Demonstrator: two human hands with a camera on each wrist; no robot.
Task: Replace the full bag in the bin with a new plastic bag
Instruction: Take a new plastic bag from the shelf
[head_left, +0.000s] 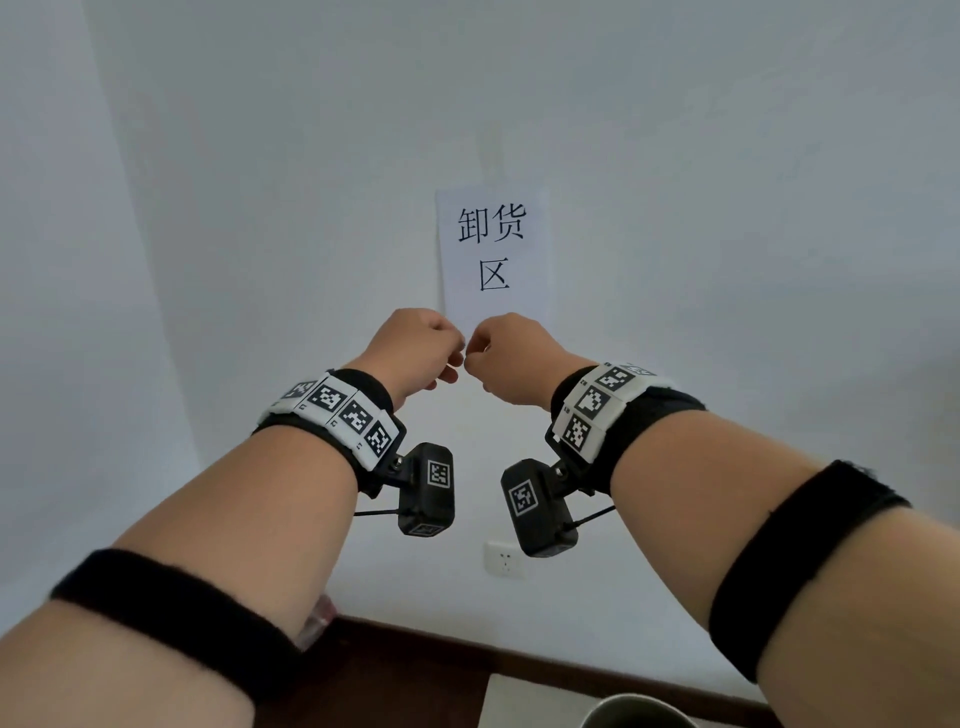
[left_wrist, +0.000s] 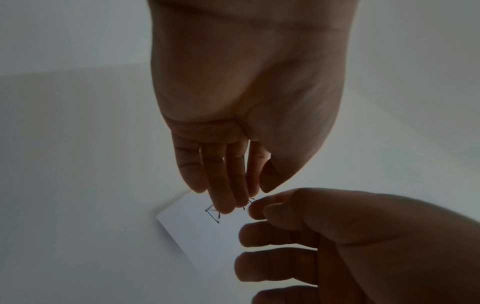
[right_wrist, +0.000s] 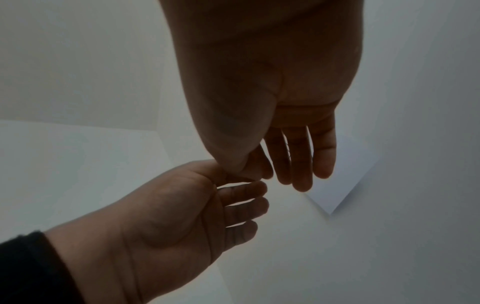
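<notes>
Both hands are raised in front of a white wall, knuckles up, fingertips almost meeting. My left hand (head_left: 448, 359) has loosely bent fingers and the thumb close to the index finger; I see nothing between them (left_wrist: 246, 195). My right hand (head_left: 475, 358) faces it, thumb against the index finger (right_wrist: 261, 174), also with nothing visible in it. At the bottom edge of the head view the metal rim of the bin (head_left: 639, 709) shows, far below the hands. No bag is plainly visible; a small pinkish clear piece (head_left: 318, 621) peeks out under my left forearm.
A white paper sign (head_left: 493, 249) with black characters hangs on the wall just behind the hands. A wall socket (head_left: 505, 558) sits lower down. A dark brown strip (head_left: 415, 670) runs along the foot of the wall, with a pale patch beside the bin.
</notes>
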